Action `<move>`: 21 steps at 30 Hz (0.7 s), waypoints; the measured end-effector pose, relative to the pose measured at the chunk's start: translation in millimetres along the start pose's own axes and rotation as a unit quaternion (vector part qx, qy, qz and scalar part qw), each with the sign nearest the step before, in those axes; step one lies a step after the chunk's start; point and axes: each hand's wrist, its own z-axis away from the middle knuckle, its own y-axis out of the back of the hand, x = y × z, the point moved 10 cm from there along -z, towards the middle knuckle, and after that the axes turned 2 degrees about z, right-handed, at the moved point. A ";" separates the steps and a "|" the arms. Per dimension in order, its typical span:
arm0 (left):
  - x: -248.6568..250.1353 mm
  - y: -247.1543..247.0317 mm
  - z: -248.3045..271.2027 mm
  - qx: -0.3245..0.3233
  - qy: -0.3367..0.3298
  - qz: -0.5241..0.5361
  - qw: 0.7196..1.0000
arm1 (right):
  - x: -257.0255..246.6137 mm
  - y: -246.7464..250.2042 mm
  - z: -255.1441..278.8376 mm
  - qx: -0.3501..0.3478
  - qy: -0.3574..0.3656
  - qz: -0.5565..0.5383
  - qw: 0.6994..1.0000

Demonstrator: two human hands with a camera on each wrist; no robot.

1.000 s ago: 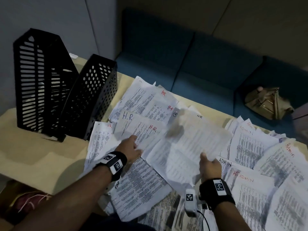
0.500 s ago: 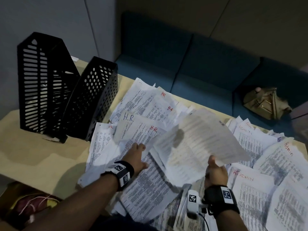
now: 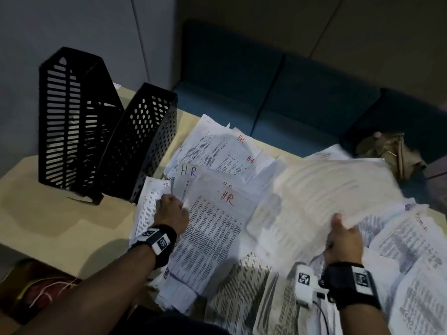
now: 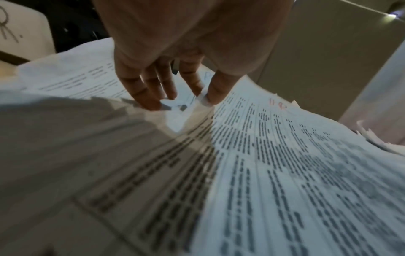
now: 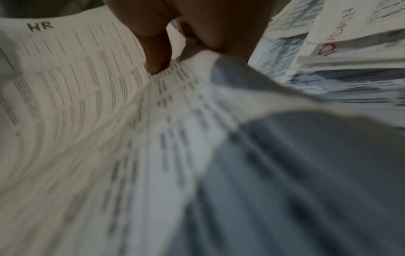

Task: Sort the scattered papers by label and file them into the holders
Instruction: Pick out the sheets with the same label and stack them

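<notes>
A person's right hand (image 3: pixel 344 240) pinches the near edge of a printed sheet (image 3: pixel 333 189) and holds it clear of the pile, thumb on top and fingers curled beneath; in the right wrist view the sheet (image 5: pixel 92 97) carries a black "HR" in its far corner. The page is blurred in the head view, so it reads as moving. The left hand (image 3: pixel 170 211) rests on the HR-marked papers (image 3: pixel 217 228) at the left of the spread, fingers extended downward with their tips on the paper; in the left wrist view the fingertips (image 4: pixel 151 104) touch the sheets and the thumb lies against a page edge, though whether it nips that edge cannot be told.

Papers cover most of the tan table (image 3: pixel 60 226): those marked "HR" or "H.R." lie towards the left, those marked in red, seemingly "ADMIN", at the right (image 3: pixel 411 233). Two black file holders stand at the table's far left corner, a slotted one (image 3: pixel 70 122) and a perforated one (image 3: pixel 145 141) leaning against it; what they contain cannot be made out.

The step in hand appears to be sorting: one sheet lifted out to join its label group. The raised page bears HR, so the next move likely calls for carrying it left onto the HR papers under the left hand, squaring the stack, then sliding it upright into a holder.
</notes>
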 end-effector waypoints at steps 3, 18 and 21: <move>12.4 -7.0 5.6 -0.004 -0.023 -0.004 1.000 | 35.0 -36.7 33.6 -0.053 -0.054 0.083 0.994; 20.6 -28.8 6.9 -0.131 -0.041 0.196 0.971 | 111.1 -127.4 45.2 -0.182 -0.008 0.184 0.966; 36.1 -28.7 23.7 -0.182 -0.028 0.331 0.926 | 77.6 -128.4 62.8 -0.182 0.024 0.149 0.972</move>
